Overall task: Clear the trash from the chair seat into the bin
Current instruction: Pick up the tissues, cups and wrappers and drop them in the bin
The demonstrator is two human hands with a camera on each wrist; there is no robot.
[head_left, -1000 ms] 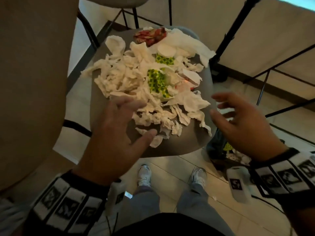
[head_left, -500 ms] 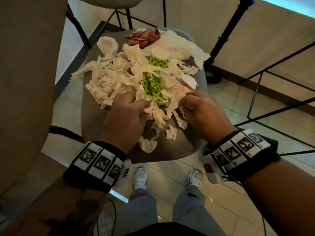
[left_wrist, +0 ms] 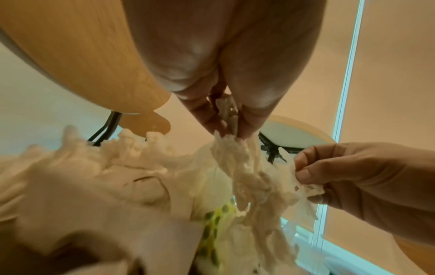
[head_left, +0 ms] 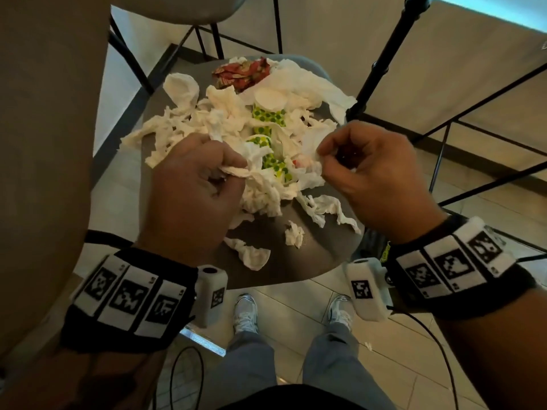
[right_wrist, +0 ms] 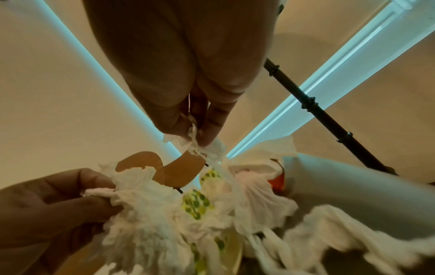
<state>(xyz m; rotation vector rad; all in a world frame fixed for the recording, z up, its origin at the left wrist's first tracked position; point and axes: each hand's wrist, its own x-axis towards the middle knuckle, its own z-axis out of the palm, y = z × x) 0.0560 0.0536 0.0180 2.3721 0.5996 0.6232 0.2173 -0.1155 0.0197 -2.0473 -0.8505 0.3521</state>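
A heap of crumpled white tissues (head_left: 189, 125) covers the dark grey chair seat (head_left: 278, 261), mixed with green-dotted yellow wrappers (head_left: 268, 116) and a red patterned wrapper (head_left: 241, 74) at the far end. My left hand (head_left: 189, 190) grips a bunch of tissue (left_wrist: 244, 167) from the near middle of the heap, lifted a little. My right hand (head_left: 376, 176) pinches another tissue (right_wrist: 195, 143) beside it. Loose shreds (head_left: 251, 253) lie near the seat's front edge. A dark bin (head_left: 374, 247) shows low to the right of the seat, mostly hidden behind my right wrist.
A beige chair back (head_left: 44, 143) rises close on the left. A black tripod pole (head_left: 381, 57) and thin black metal frames (head_left: 479, 113) stand at the right. A second chair (head_left: 183, 10) is behind. My feet (head_left: 245, 315) stand on tiled floor below the seat.
Both hands went from spread open over the heap to closing on tissues in its near middle, and now lift their bunches slightly off the seat.
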